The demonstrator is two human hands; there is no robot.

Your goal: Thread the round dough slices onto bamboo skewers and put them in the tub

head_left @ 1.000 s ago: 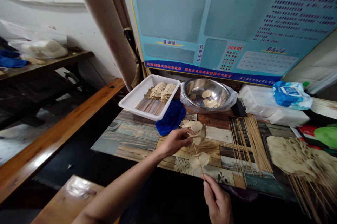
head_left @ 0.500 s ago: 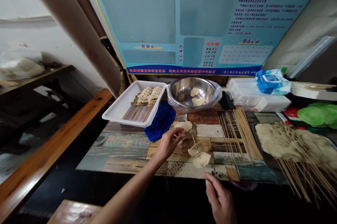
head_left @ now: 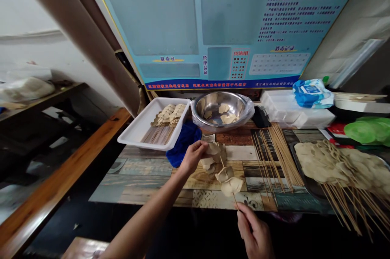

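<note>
My right hand pinches the near end of a thin bamboo skewer that slants up over the patterned table. Two folded tan slices are threaded on the skewer. My left hand reaches out with fingers closed on a tan slice from a small pile of slices at the skewer's far tip. A blue cloth lies just left of that hand.
A white tray with finished skewers stands at the back left, next to a steel bowl holding a few slices. Loose bamboo sticks lie to the right, beside a tray of finished skewers. White boxes, a blue packet and a poster board stand behind.
My left hand has closed on a slice in the pile and lifted slightly. The skewer with its two slices stays about where it was. The view has shifted a little.
</note>
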